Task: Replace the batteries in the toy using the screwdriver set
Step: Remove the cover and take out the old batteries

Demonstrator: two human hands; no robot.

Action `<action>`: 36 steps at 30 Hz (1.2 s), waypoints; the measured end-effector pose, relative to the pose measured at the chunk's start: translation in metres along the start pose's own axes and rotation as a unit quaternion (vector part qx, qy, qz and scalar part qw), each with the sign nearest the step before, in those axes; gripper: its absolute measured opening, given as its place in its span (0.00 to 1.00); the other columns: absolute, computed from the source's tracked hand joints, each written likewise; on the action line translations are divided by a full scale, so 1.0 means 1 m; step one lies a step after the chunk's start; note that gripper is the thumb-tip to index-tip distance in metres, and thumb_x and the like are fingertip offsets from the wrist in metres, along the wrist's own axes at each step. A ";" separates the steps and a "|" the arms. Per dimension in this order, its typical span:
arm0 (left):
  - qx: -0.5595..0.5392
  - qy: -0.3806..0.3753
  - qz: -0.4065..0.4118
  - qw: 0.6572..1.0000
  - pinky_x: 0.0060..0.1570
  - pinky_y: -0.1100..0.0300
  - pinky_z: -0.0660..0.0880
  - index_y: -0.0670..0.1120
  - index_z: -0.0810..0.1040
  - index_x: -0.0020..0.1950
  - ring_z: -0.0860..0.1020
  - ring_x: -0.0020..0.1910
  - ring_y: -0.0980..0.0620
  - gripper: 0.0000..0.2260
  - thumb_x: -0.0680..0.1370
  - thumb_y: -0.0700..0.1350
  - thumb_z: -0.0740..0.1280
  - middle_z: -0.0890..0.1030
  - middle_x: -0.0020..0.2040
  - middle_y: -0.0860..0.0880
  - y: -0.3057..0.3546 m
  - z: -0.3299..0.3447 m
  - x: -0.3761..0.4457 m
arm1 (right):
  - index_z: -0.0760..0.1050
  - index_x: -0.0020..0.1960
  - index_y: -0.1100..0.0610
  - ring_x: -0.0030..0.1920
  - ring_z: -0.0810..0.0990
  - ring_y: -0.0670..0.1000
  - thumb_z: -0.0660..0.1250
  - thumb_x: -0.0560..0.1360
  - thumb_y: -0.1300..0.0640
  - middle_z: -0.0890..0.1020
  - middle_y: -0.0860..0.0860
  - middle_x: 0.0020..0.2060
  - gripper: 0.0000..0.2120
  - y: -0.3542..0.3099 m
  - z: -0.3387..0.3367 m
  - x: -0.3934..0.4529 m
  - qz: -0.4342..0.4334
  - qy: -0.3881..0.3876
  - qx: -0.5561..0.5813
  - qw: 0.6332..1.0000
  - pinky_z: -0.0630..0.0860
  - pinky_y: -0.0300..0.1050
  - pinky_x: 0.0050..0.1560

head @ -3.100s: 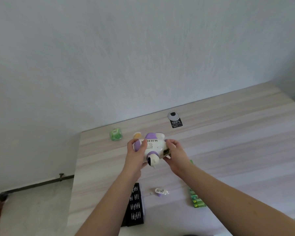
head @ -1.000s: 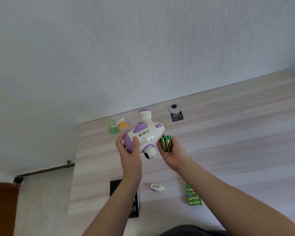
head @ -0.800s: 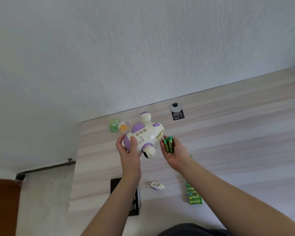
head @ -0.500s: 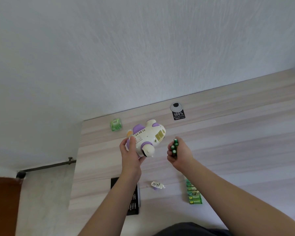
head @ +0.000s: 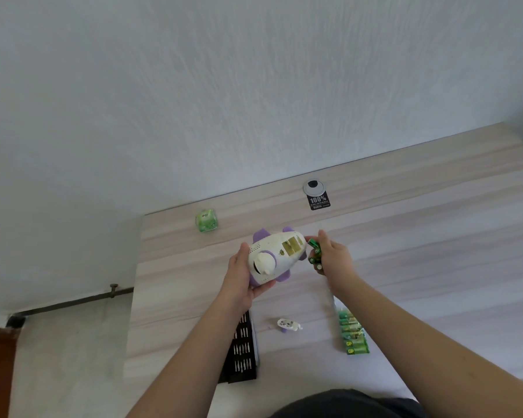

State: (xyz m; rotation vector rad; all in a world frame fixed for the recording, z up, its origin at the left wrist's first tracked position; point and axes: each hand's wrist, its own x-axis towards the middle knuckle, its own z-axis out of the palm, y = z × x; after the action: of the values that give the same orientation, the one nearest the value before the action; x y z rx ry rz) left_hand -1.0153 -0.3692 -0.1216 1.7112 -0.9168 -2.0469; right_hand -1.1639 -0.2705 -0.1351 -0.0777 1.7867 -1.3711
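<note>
My left hand (head: 241,274) grips a white and purple toy (head: 274,257) above the table, its underside turned up so the open battery compartment (head: 292,245) shows empty slots. My right hand (head: 334,259) holds several green batteries (head: 314,253) just right of that compartment, one pinched close to the opening. The small white and purple battery cover (head: 288,324) lies on the table nearer me. A black tray of screwdriver bits (head: 242,348) sits partly under my left forearm. A pack of green batteries (head: 352,333) lies by my right forearm.
A pale wood table (head: 420,251) meets a white wall. A green cube-shaped object (head: 206,220) stands at the back left. A round grey cable grommet (head: 314,187) with a black label (head: 319,202) sits near the back edge. The table's left edge drops to the floor.
The toy has been turned so its open compartment faces up. My right hand went from cupping the batteries in its palm to gripping them and has come back beside the compartment.
</note>
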 end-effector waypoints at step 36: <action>0.262 -0.095 0.058 0.959 0.35 0.62 0.71 0.55 0.82 0.41 0.75 0.32 0.54 0.17 0.76 0.60 0.57 0.79 0.34 0.51 0.044 -0.003 0.072 | 0.79 0.41 0.50 0.29 0.70 0.50 0.56 0.81 0.46 0.77 0.53 0.28 0.18 0.021 0.023 0.007 0.067 0.021 -0.038 0.997 0.66 0.40 0.31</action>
State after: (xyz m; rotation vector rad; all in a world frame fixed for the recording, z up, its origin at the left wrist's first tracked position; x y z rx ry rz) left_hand -1.0356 -0.4469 -0.1470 1.6560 -1.7040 -2.0337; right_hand -1.1444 -0.2834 -0.1572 0.0302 1.8445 -1.2167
